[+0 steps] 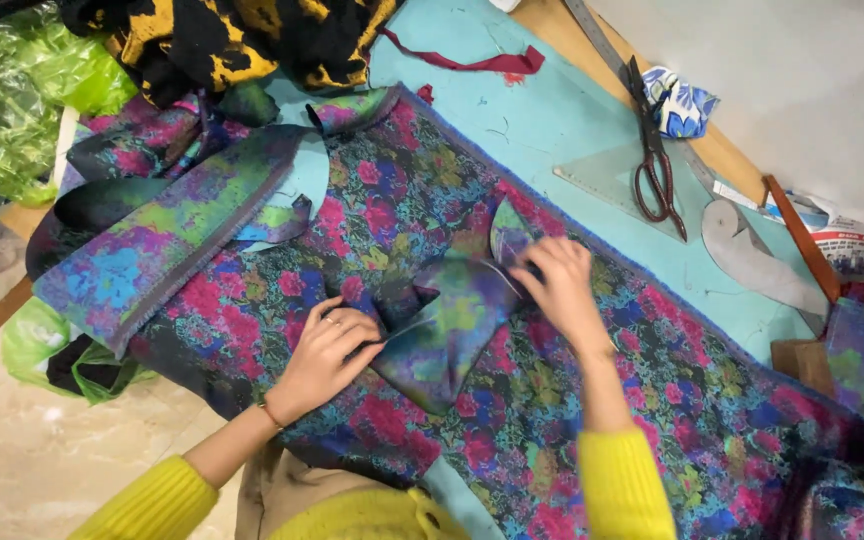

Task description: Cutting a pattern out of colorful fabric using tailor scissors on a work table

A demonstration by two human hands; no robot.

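Floral fabric piece (447, 330), edges under both hands

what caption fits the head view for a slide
Both hands, left hand and right hand, fold a cut fabric piece on floral cloth.

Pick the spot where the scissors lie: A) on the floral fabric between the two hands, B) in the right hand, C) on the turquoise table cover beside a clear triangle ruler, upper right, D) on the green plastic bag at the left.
C: the scissors rest on the turquoise table cover against the clear triangle ruler, apart from both hands.
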